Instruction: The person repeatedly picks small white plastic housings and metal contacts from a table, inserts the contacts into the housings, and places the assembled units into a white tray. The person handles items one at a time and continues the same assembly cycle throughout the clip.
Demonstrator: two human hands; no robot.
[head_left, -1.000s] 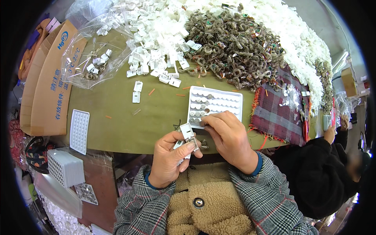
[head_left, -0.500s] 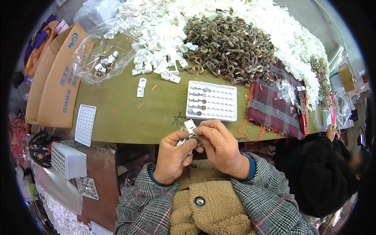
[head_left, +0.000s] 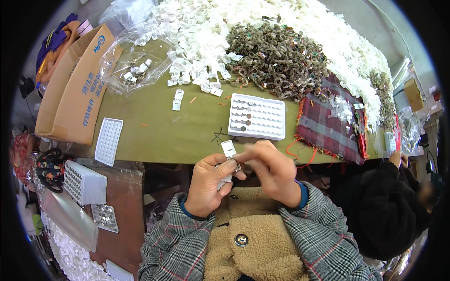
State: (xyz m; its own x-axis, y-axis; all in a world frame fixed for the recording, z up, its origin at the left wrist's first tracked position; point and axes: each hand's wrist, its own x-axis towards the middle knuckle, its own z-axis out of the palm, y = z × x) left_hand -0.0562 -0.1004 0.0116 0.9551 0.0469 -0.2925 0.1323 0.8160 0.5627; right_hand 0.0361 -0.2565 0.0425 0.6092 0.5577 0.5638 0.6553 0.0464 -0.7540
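A small white hinged plastic case (head_left: 228, 148) stands upright between the thumb and fingers of my left hand (head_left: 207, 182), its open lid pointing away from me. The thumb covers its lower part. Close on the right is my right hand (head_left: 274, 175), fingers bent toward the case and smeared by motion; whether it pinches anything I cannot make out. Just beyond my hands lies a white tray (head_left: 257, 135) with rows of round hollows, a few small dark and silvery discs in its left part. Two similar white cases (head_left: 177, 99) lie farther left.
White plastic parts (head_left: 197, 56) are heaped at the back, beside a tangle of grey-brown pieces (head_left: 281, 58). A plaid cloth (head_left: 323, 126) lies right. Left are a cardboard box (head_left: 70, 98), a clear bag (head_left: 140, 56), another tray (head_left: 108, 143) and stacked trays (head_left: 86, 185). A person (head_left: 384, 206) sits right.
My right hand has drawn back slightly to the right from the case, its fingers now blurred. My left hand keeps hold of the case. The whole view has shifted a little.
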